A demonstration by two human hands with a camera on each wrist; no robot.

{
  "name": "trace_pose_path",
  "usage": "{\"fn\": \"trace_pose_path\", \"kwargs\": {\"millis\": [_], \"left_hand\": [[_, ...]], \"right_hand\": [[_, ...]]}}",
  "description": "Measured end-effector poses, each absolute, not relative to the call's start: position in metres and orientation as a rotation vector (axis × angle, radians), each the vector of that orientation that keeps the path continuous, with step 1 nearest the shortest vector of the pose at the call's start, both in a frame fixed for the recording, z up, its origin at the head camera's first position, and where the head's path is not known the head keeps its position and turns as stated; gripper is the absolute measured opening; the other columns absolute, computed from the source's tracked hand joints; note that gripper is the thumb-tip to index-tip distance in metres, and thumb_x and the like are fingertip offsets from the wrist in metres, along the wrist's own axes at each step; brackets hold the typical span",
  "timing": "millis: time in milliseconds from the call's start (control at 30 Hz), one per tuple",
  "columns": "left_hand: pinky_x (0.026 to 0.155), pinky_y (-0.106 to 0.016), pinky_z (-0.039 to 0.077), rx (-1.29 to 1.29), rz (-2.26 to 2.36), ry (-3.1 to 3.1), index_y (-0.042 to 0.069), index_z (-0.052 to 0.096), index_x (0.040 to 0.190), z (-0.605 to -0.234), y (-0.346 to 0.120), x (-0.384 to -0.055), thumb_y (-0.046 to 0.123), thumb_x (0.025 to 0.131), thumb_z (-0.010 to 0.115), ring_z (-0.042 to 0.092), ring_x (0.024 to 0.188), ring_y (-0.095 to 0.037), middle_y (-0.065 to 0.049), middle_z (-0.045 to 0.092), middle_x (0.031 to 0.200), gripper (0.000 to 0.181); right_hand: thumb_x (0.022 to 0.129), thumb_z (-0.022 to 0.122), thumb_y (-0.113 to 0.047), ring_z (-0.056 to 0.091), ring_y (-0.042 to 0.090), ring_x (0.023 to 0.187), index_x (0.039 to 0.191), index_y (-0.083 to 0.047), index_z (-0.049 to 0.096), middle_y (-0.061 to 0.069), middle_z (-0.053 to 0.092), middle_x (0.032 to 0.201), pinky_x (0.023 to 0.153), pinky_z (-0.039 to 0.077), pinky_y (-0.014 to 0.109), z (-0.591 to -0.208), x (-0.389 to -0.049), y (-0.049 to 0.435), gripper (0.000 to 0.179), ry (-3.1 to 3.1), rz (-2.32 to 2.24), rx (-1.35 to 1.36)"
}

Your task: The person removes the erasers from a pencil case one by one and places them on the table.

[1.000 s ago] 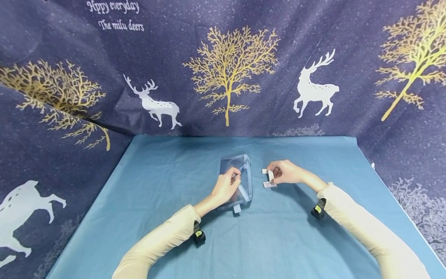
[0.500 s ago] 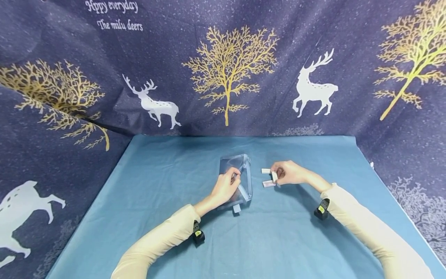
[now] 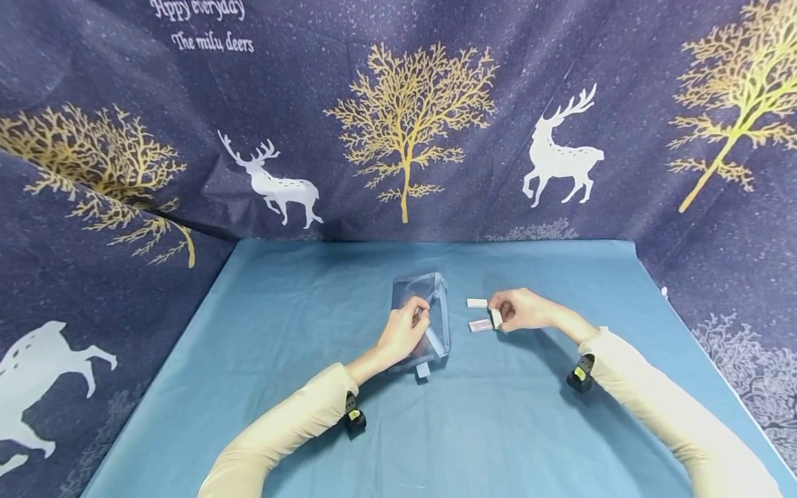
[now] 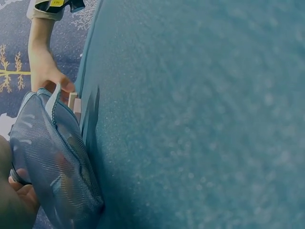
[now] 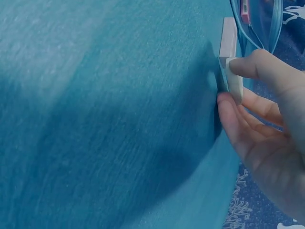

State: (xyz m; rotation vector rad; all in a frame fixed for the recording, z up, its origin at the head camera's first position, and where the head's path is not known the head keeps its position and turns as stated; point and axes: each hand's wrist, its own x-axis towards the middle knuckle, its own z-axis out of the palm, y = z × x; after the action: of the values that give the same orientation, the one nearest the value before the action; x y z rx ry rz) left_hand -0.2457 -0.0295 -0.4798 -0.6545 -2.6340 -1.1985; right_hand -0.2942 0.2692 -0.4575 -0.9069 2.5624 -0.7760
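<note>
My left hand point(image 3: 403, 333) grips a blue see-through mesh zipper pouch point(image 3: 407, 286), its fingers curled at the upper side. In the left wrist view the pouch point(image 4: 52, 157) bulges, its zipper edge facing the table. To the right of it, my right hand point(image 3: 521, 309) pinches a small white eraser-like block point(image 3: 496, 318) between thumb and fingers. Close to those fingertips lie two more blocks: a white one point(image 3: 477, 303) farther back and a pinkish-white one point(image 3: 480, 325) nearer. The right wrist view has the held block point(image 5: 234, 85) overlapping the end of the pinkish one point(image 5: 228, 38).
A blue cloth point(image 3: 299, 332) covers the table. A pale tab point(image 3: 423, 371) sticks out from the pouch's near end. Something pink point(image 5: 245, 10) shows within the pouch in the right wrist view. Behind the table hangs a dark curtain point(image 3: 349, 200) printed with deer and trees.
My right hand has shifted a little to the right with the pinched block, leaving more of the two other blocks uncovered. The left hand and the pouch stay in place.
</note>
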Motion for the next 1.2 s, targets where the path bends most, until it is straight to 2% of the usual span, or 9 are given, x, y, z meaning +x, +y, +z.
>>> {"fn": "trace_pose_path", "kwargs": {"millis": [533,700,933,1200], "left_hand": [[0.044,-0.018,0.024,-0.643,-1.195,-2.591,0.007,0.058,0.105,-0.479,-0.029,-0.245,0.017,0.091,0.047,0.023,0.045,-0.004,0.007,0.033,0.056,0.021],[0.044,-0.018,0.024,-0.63,-1.195,-2.602,0.007,0.058,0.105,-0.479,-0.029,-0.244,0.017,0.091,0.046,0.023,0.044,-0.003,0.007,0.034,0.056,0.021],[0.043,-0.018,0.024,-0.63,-1.194,-2.601,0.007,0.059,0.106,-0.476,-0.029,-0.245,0.017,0.091,0.046,0.024,0.044,-0.004,0.006,0.036,0.056,0.022],[0.043,-0.018,0.024,-0.621,-1.201,-2.617,0.007,0.059,0.106,-0.478,-0.03,-0.245,0.017,0.091,0.046,0.023,0.043,-0.004,0.006,0.035,0.054,0.022]], "right_hand": [[0.073,0.074,-0.013,0.061,0.014,0.076,0.11,-0.002,0.061,0.01,0.064,0.091,0.063,0.049,0.021,-0.454,-0.293,0.275,0.04,2.579,-0.739,-0.875],[0.07,0.078,-0.021,0.056,0.01,0.072,0.11,-0.005,0.063,0.005,0.063,0.09,0.062,0.045,0.021,-0.454,-0.295,0.273,0.045,2.649,-0.696,-0.897],[0.073,0.075,-0.025,0.049,0.006,0.065,0.104,-0.01,0.066,0.001,0.061,0.08,0.06,0.042,0.022,-0.455,-0.301,0.268,0.035,2.73,-0.716,-0.921],[0.076,0.074,-0.025,0.048,0.007,0.064,0.105,-0.009,0.065,0.007,0.064,0.091,0.059,0.041,0.023,-0.452,-0.3,0.254,0.034,2.695,-0.765,-0.971]]}}
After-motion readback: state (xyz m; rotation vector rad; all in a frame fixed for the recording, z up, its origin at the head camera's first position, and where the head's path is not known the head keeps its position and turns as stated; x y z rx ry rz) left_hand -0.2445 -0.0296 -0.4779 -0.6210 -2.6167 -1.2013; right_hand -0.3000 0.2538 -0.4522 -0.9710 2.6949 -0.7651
